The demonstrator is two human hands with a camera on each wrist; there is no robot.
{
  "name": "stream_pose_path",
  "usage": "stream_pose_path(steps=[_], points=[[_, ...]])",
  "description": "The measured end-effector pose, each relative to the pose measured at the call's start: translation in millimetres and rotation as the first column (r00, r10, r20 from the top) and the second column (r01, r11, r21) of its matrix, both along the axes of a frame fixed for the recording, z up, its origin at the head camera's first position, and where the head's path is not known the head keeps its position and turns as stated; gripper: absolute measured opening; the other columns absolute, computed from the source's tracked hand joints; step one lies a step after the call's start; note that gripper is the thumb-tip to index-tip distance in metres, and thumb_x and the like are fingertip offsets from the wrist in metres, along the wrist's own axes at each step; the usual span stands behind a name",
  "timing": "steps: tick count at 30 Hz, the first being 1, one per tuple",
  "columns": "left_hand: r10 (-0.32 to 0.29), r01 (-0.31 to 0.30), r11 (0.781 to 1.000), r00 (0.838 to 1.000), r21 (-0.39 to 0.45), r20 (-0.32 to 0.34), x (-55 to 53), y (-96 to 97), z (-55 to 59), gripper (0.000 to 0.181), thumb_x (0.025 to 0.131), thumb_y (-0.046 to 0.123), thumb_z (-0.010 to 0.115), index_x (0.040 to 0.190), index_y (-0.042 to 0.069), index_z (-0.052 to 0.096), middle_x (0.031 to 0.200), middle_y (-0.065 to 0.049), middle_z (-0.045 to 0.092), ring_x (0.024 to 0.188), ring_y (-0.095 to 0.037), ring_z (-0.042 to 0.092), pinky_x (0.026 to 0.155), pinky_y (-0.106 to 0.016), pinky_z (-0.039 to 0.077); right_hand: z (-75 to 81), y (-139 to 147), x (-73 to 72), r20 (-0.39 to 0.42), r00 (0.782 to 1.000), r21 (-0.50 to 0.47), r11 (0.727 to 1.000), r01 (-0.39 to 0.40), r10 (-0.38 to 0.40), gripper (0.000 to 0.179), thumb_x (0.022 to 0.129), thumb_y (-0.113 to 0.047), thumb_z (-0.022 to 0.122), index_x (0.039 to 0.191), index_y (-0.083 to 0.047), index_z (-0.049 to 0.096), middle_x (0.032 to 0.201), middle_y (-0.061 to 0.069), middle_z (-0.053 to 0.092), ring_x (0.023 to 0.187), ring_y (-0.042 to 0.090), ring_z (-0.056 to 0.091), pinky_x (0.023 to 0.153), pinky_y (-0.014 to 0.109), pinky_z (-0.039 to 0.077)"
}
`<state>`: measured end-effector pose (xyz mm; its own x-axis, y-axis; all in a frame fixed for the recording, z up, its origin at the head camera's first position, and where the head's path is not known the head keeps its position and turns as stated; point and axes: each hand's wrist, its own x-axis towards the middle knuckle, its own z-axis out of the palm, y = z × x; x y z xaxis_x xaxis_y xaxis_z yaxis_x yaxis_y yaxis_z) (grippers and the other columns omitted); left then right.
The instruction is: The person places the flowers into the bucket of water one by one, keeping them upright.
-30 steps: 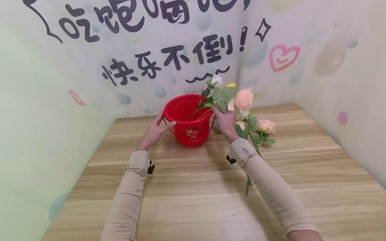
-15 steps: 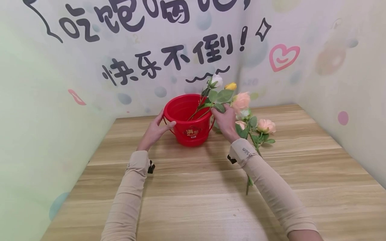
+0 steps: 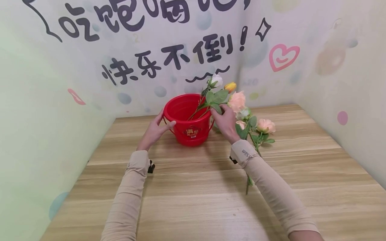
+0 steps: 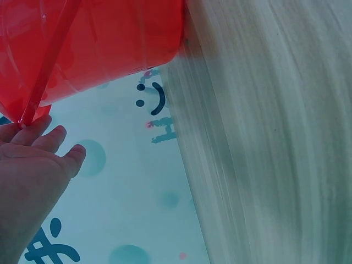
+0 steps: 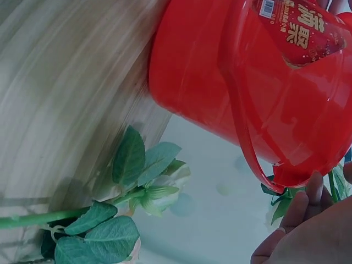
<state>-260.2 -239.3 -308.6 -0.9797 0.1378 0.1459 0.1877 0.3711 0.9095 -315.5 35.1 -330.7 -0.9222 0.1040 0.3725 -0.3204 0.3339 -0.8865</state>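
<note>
A red bucket (image 3: 193, 132) stands upright on the wooden table in the head view. My left hand (image 3: 154, 132) holds its left side at the rim, thumb along the front and fingers behind. My right hand (image 3: 225, 122) is at the right rim, thumb and fingers pinching the pink rose (image 3: 237, 101) near its green leaves. A white rose (image 3: 216, 81) and a yellow tulip (image 3: 230, 87) lean out over the same rim, stems slanting into the bucket. In the right wrist view, the right fingers (image 5: 297, 212) lie by the handle's joint; their tips are partly hidden.
Right of the bucket, another pink rose (image 3: 266, 126) and a white flower (image 5: 168, 187) lie on the table (image 3: 193, 201), partly behind the right arm. The bucket's handle (image 5: 236, 104) hangs down its front. A printed wall (image 3: 169, 33) stands close behind.
The pink rose has shifted left and slightly down toward the bucket, and the yellow tulip shows more fully. The right hand has moved only slightly; the left hand and bucket hold still.
</note>
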Motion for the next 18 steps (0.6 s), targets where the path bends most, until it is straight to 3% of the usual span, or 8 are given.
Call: stream_pose_path(steps=[7,18], points=[[0.001,-0.001,1.0,1.0,0.004,-0.001,0.6,1.2,0.5,0.084,0.1,0.027,0.068,0.166,0.008,0.02,0.17,-0.012,0.022,0.155,-0.033,0.018,0.118,-0.058,0.031,-3.0,5,1.2,0.0,0.999,-0.008,0.999,-0.044,0.044,0.029,0.097,-0.025,0.067,0.11,0.001,0.069,0.09,0.011,0.065,0.078,0.019,0.055,0.065,0.028,0.045],[0.004,-0.004,1.0,1.0,0.005,-0.001,1.7,1.6,1.2,0.083,0.1,0.027,0.068,0.166,0.008,0.02,0.169,-0.013,0.023,0.155,-0.035,0.017,0.119,-0.059,0.03,-14.4,21,-3.7,0.047,0.978,-0.096,0.976,-0.196,0.201,0.035,0.098,-0.011,0.067,0.128,0.005,0.065,0.118,0.021,0.069,0.106,0.026,0.064,0.083,0.028,0.053]])
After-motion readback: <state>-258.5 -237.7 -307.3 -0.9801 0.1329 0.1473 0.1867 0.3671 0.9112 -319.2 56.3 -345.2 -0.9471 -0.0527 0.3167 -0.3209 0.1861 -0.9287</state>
